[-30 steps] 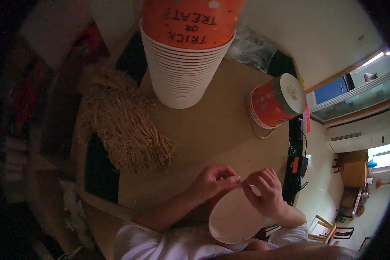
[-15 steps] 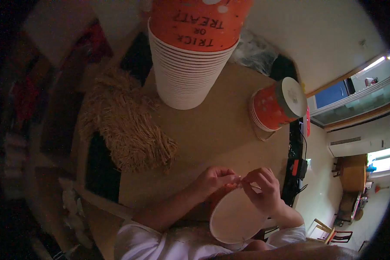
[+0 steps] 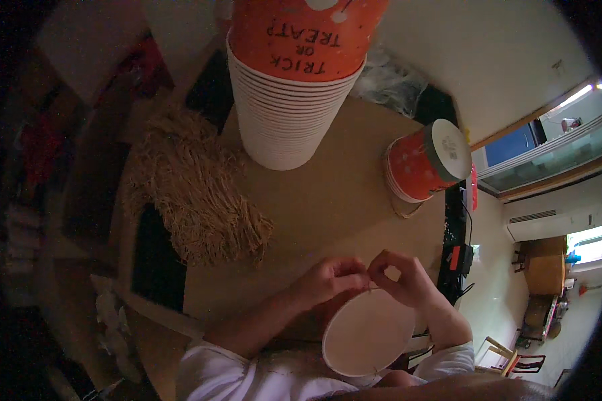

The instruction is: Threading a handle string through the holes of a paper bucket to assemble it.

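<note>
In the lower middle of the frame the left hand (image 3: 331, 281) and the right hand (image 3: 401, 277) meet with fingertips almost touching, each pinched narrow on a thin strand (image 3: 370, 289) that is too fine to see well. Directly below the hands, touching them at its upper rim, lies a white paper cup (image 3: 369, 331), seen as a pale oval close to the person's body and white sleeves. The hands work above the near edge of a brown table (image 3: 328, 207), whose middle part is bare between the hands and the things further up. In the upper middle stands a tall stack of white cups (image 3: 287, 120) with an orange printed cup on top, very near to the camera. To the upper right a shorter stack of orange cups (image 3: 421, 164) with white dots lies tilted near the table's right edge. At the left, a heap of straw-coloured fibres (image 3: 194, 194) hangs partly over the left edge.
</note>
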Demonstrator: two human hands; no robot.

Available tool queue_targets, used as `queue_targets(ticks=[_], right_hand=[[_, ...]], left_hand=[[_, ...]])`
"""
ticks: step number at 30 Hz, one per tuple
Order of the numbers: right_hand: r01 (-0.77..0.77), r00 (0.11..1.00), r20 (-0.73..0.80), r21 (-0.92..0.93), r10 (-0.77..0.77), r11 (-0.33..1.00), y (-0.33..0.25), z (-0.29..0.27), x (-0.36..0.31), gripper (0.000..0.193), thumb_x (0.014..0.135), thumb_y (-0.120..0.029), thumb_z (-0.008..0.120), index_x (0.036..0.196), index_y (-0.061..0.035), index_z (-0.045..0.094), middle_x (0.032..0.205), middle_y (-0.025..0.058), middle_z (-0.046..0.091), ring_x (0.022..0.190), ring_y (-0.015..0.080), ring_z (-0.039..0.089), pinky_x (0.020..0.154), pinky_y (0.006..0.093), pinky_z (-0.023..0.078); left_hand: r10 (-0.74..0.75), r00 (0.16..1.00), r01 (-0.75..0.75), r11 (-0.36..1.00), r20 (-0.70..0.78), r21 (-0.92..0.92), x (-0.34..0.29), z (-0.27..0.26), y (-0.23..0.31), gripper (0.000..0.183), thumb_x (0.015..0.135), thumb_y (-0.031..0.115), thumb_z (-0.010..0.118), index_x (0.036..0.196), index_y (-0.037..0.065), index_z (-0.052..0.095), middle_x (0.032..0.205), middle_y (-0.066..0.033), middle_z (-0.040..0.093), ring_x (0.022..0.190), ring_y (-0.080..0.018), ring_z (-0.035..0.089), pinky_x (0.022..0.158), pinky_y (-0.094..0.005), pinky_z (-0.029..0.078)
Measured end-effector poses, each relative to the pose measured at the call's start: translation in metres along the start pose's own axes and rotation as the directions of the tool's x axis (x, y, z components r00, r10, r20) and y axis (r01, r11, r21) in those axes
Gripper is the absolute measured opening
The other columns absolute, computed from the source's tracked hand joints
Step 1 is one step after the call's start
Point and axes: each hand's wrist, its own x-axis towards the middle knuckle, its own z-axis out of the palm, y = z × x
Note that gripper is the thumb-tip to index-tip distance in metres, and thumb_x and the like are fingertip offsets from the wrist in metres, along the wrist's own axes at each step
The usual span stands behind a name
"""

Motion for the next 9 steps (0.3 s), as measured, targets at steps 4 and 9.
queue_targets(ticks=[4, 9], right_hand=[[0.022, 1.0, -0.007, -0.034, -0.023, 0.999, 0.001, 0.001, 0.001, 0.008, 0.077, 0.0, 0.061, 0.084, -0.0015, 0.059, 0.08, 0.0079, 0.06, 0.075, 0.0168, 0.059, 0.067, 0.0295, 0.047], [0.033, 0.999, -0.032, -0.116, -0.037, 0.993, -0.001, 0.002, -0.001, 0.01, 0.076, -0.001, 0.061, 0.085, -0.0028, 0.059, 0.081, 0.0089, 0.06, 0.074, 0.0215, 0.059, 0.068, 0.0315, 0.048]], left_hand=[[-0.077, 0.997, 0.077, 0.997, 0.001, 0.026, 0.001, 0.0, 0.008, 0.011, 0.085, 0.015, 0.059, 0.088, 0.004, 0.059, 0.08, -0.0013, 0.061, 0.075, -0.0083, 0.057, 0.069, -0.0236, 0.045], [-0.065, 0.997, 0.066, 0.997, -0.032, 0.032, 0.004, -0.006, -0.004, 0.013, 0.085, 0.017, 0.061, 0.088, 0.004, 0.059, 0.079, -0.001, 0.061, 0.074, -0.0076, 0.056, 0.069, -0.0224, 0.045]])
